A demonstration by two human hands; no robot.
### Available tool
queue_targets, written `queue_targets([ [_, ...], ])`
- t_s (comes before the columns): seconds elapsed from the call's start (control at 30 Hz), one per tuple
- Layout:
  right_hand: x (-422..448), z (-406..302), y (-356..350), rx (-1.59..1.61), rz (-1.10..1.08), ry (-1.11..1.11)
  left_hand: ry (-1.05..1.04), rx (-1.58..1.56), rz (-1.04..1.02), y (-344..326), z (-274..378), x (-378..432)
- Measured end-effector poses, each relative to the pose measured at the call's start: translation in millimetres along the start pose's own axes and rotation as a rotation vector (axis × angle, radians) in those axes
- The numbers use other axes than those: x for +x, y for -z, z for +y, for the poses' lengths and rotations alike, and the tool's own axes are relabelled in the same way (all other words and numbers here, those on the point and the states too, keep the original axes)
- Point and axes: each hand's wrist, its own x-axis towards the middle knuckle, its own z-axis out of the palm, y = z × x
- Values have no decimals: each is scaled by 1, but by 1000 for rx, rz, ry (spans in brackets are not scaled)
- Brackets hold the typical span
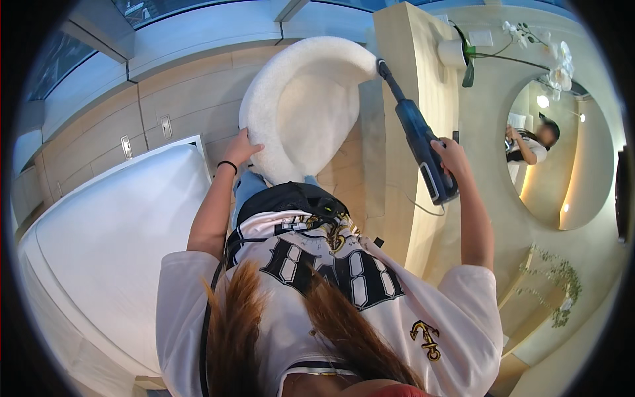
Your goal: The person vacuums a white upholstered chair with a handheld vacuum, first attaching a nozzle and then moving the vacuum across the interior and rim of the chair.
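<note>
My right hand (450,156) is closed around the handle of a dark handheld vacuum cleaner (416,131). The vacuum's narrow nozzle reaches up and left, its tip at the end of the curved backrest of a white upholstered armchair (265,94). On the chair's left side, my left hand (243,148) rests on the rounded edge, thumb apart from the fingers, with a black band around the wrist. The chair's pale seat lies between the hands, and its near edge is by my legs.
A bed with a white cover (119,238) stands at the left. To the right are a wooden desk (397,149), a white flowerpot (451,53) with orchids, a round wall mirror (560,159) and a trailing plant (565,283). A thin cable (421,208) hangs near the vacuum. Windows line the top.
</note>
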Motion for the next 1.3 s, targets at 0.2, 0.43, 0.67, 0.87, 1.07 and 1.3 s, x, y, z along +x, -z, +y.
queue_targets([
  [0.2, -39, -66, 14, 19, -22, 168, 158, 92, -18, 4, 15, 12],
  [0.43, -27, -114, 12, -31, -139, 298, -277, 722, 612, -15, 70, 12],
  [0.67, 11, -28, -8, 23, -87, 80, -951, 1437, -370, 25, 96, 48],
  [0.87, -19, 30, -89, 320, -98, -112, -1208, 1493, -518, 52, 87, 113],
  [1.07, -90, 94, -196, 258, -255, -190, -1248, 1341, -561, 42, 75, 118],
  [1.3, -98, 77, -312, 101, -369, 162, -1144, 1341, -463, 48, 41, 91],
])
